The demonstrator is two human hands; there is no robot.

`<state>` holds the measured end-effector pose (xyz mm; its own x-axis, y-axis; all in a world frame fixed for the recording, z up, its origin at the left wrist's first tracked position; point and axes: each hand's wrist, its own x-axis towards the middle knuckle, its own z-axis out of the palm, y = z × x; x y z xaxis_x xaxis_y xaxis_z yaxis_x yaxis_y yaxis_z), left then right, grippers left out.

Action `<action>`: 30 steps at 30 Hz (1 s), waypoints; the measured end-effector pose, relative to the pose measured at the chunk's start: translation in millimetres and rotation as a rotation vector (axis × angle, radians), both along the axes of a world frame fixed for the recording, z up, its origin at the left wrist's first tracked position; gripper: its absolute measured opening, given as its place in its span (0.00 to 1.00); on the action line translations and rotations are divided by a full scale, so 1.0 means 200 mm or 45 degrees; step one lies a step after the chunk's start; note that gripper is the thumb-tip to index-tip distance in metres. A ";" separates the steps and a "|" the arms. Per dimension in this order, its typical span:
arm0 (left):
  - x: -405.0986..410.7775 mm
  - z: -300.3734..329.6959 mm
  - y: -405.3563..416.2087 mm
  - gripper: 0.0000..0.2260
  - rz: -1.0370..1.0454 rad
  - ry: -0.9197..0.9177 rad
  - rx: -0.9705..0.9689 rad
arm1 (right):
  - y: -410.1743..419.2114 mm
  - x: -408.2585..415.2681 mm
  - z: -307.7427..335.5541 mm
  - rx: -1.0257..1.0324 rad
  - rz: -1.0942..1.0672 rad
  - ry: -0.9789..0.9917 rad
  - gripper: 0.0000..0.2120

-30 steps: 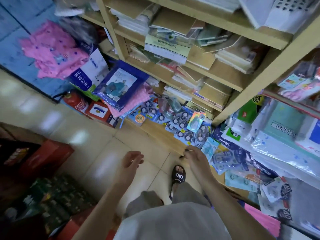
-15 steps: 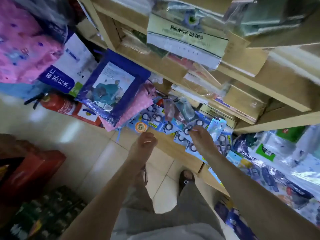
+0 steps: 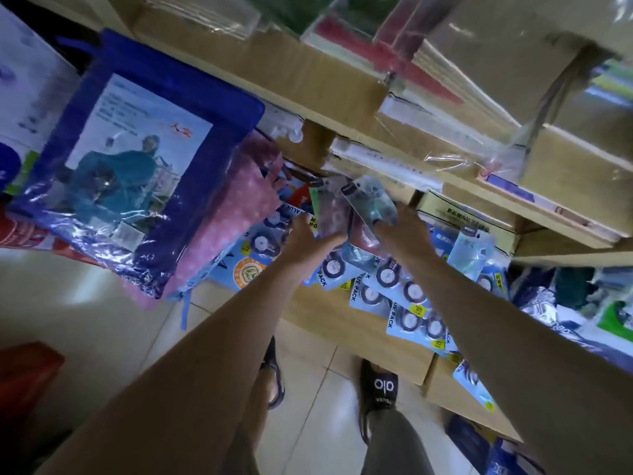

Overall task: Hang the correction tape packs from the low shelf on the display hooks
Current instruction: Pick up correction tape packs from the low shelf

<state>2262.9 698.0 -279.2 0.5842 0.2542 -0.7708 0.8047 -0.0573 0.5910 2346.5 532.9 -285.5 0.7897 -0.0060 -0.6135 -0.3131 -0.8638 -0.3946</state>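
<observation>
Fingers of the right hand (image 3: 400,231) hold a clear pack (image 3: 371,200), the left hand (image 3: 308,238) holds a pink pack (image 3: 330,217); either could slip and fall.

Both bare forearms stretch forward and up, side by side and nearly parallel. The left hand (image 3: 308,240) is raised with its thumb spread out toward the right. The right hand (image 3: 402,234) reaches just beside it, fingers pointing up and away, their tips hidden. Both sandalled feet stand planted below.
</observation>
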 end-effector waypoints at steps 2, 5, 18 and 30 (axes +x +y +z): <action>0.05 -0.03 -0.02 0.29 0.020 0.040 -0.024 | 0.04 -0.01 0.03 -0.013 0.012 -0.010 0.30; 0.10 -0.04 -0.06 0.27 0.023 0.069 -0.003 | 0.07 -0.01 0.03 -0.015 -0.042 0.053 0.29; 0.11 -0.12 -0.08 0.20 0.132 0.056 -0.084 | 0.07 -0.09 -0.04 0.219 -0.388 0.232 0.36; 0.04 -0.04 -0.06 0.24 -0.014 -0.041 -0.182 | 0.04 -0.16 -0.19 0.589 -0.855 0.655 0.43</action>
<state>2271.4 685.4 -287.1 0.6113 0.1370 -0.7794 0.7849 0.0205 0.6192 2313.5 540.5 -322.7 0.3435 -0.0292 -0.9387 -0.9151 -0.2352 -0.3275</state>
